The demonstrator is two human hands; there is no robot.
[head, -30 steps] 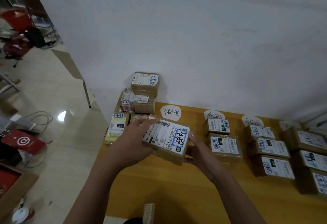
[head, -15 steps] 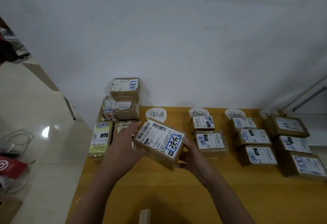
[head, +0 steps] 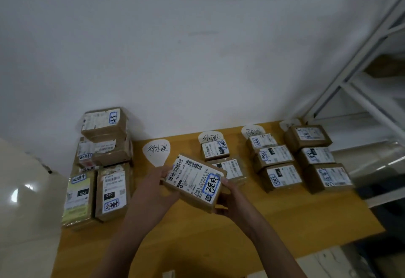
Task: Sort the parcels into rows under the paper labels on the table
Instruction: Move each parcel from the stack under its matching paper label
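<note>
Gripping the cardboard parcel [head: 192, 182] from both sides, the left hand [head: 153, 192] curls round its far left end by the barcodes. The right hand [head: 233, 201] clamps the near right corner, beside the blue-ringed sticker [head: 211, 184]. The parcel is held off the yellow table [head: 219, 244], tilted, label side up. It sits between the leftmost paper label [head: 156, 151] and the two-parcel row [head: 215, 151] under the second paper label [head: 210, 137].

The step, as I judge it, is matching that sticker's handwriting to one of the headings; the writing is too blurred to say which. To do it well, keep the sticker facing up until the match is sure. Then carry the parcel low and set it down square, just nearer than the last parcel in its row, without nudging neighbours.

No parcel shows under the leftmost label, so a parcel going there should start close beneath the paper without covering it. The third row [head: 274, 157] and fourth row [head: 316, 156] are tightly packed. The unsorted pile [head: 103, 168] sits at the table's left end.
</note>
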